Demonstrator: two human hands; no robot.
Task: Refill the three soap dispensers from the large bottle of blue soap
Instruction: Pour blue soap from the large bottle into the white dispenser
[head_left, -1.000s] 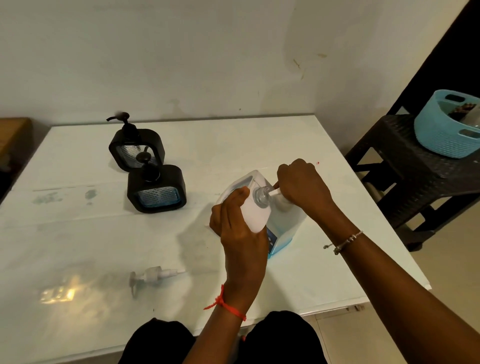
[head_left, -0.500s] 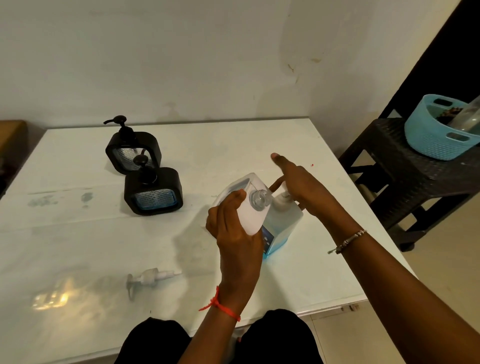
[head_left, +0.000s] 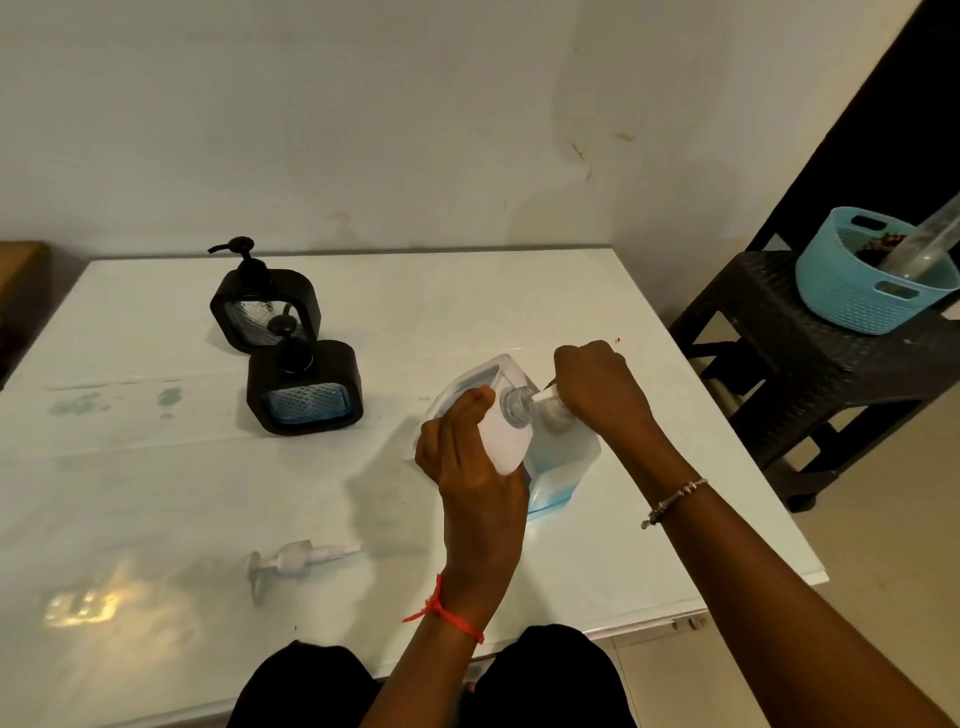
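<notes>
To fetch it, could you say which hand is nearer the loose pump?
Left: the left hand, on a dispenser, sits right of the pump; the right hand, farther right.

**Dim, soft light with one glare patch**

The room is dim. A yellowish glare patch (head_left: 85, 603) glows on the glossy table (head_left: 467, 291) near its front left corner. A soft grey shadow (head_left: 384, 483) falls left of the left hand (head_left: 470, 467), toward the table's middle. Table edges bow with wide-angle distortion. The view's upper right sinks into darkness; detail is slightly soft.
</notes>
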